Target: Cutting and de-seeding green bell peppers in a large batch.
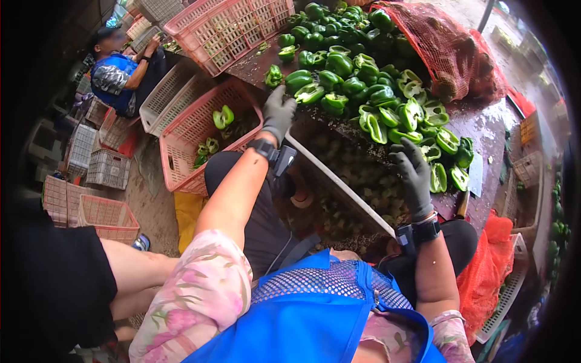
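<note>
My left hand (278,113), in a dark grey glove, reaches to the table's left edge with nothing visible in its fingers. Just beyond its fingertips is a cut green bell pepper (273,76); whether they touch is unclear. A pink plastic crate (179,152) stands below and left of that hand. One pepper half (223,118) appears over the crate, lying or in the air, and several pieces (206,149) are inside. My right hand (412,174), gloved alike, has its fingers apart beside halved green peppers (438,177). Whole and cut peppers (340,66) are heaped beyond both hands.
A cleaver (475,174) lies at the dark table's (492,159) right side, its wooden handle towards me. A filled red mesh sack (458,59) rests at the back right. Another pink crate (231,34) stands at upper left. One person (118,77) sits farther off; another's leg (136,263) is close on my left.
</note>
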The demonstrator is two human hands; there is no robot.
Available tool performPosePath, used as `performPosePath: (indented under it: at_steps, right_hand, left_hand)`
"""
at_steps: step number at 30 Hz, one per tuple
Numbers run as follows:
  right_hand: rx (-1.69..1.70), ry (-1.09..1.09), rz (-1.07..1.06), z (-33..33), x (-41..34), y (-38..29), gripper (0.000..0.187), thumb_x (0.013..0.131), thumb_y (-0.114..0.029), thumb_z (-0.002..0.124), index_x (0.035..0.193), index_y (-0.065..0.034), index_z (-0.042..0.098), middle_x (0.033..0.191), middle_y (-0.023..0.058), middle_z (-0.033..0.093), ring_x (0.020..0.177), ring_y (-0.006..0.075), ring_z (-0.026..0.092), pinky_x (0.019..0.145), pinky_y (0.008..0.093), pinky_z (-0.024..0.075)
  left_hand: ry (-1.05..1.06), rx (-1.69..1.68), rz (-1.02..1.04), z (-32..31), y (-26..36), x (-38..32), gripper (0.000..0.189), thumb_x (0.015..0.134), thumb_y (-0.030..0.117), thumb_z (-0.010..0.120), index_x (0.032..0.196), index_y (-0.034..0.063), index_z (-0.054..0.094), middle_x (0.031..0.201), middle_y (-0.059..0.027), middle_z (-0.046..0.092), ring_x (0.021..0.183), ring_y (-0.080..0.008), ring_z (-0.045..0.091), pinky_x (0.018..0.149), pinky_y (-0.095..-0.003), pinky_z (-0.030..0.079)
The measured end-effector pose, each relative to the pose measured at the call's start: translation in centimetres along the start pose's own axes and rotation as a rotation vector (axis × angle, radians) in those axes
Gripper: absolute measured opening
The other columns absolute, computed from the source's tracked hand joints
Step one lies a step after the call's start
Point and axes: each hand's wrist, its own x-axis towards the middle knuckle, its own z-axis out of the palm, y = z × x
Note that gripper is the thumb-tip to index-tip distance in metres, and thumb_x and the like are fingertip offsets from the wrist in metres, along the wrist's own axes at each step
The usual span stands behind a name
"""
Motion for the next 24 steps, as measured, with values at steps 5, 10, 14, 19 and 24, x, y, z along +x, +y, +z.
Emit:
performPosePath:
  at_steps: [5, 10, 14, 19, 24]
  right_hand:
    - [-0.007, -0.101, 0.015, 0.9, -0.8, 0.8, 0.044, 0.098, -0.013, 0.058, 0.139, -0.0012, 0.050, 0.119, 0.0053, 0.064, 0.097, 0.0098, 0.059, 0.082, 0.0252, 0.0516]
    - [-0.041, -0.163, 0.014, 1.7, -1.1, -0.2, 0.046, 0.098, -0.015, 0.059, 0.141, -0.0027, 0.048, 0.119, 0.0039, 0.064, 0.097, 0.0088, 0.058, 0.082, 0.0241, 0.0500]
    - [0.212, -0.148, 0.142, 3.9, -0.9, -1.4, 0.056, 0.099, -0.022, 0.059, 0.148, -0.0042, 0.038, 0.131, 0.0074, 0.057, 0.110, 0.0125, 0.057, 0.092, 0.0266, 0.0480]
    - [0.392, -0.073, 0.147, 6.6, -1.1, -0.2, 0.069, 0.098, -0.028, 0.063, 0.153, -0.0046, 0.029, 0.137, 0.0110, 0.051, 0.114, 0.0157, 0.055, 0.096, 0.0282, 0.0473]
    - [0.422, -0.171, 0.333, 5.4, -2.7, -0.5, 0.057, 0.096, -0.025, 0.065, 0.144, -0.0034, 0.044, 0.117, 0.0088, 0.061, 0.099, 0.0139, 0.061, 0.085, 0.0269, 0.0516]
  left_hand:
    - [-0.514, 0.816, 0.182, 2.5, 0.9, 3.4, 0.046, 0.078, 0.012, 0.067, 0.123, 0.0116, 0.059, 0.131, -0.0160, 0.057, 0.122, -0.0357, 0.052, 0.100, -0.0437, 0.046]
    - [-0.278, 0.402, -0.029, 1.2, 1.0, 1.3, 0.031, 0.085, 0.012, 0.067, 0.115, 0.0048, 0.067, 0.106, -0.0129, 0.071, 0.097, -0.0274, 0.066, 0.089, -0.0370, 0.051]
    - [-0.280, -0.177, 0.026, 1.6, 6.7, -5.6, 0.025, 0.085, 0.015, 0.073, 0.106, 0.0025, 0.065, 0.094, -0.0138, 0.071, 0.085, -0.0209, 0.068, 0.078, -0.0352, 0.052]
    - [-0.597, -0.109, 0.285, 5.0, 14.5, -14.6, 0.024, 0.079, 0.017, 0.071, 0.096, 0.0033, 0.062, 0.096, -0.0195, 0.063, 0.089, -0.0392, 0.062, 0.081, -0.0480, 0.050]
    - [-0.786, -0.242, 0.188, 4.8, 15.8, -16.1, 0.019, 0.080, 0.014, 0.069, 0.096, 0.0049, 0.066, 0.092, -0.0155, 0.068, 0.085, -0.0365, 0.065, 0.078, -0.0422, 0.052]
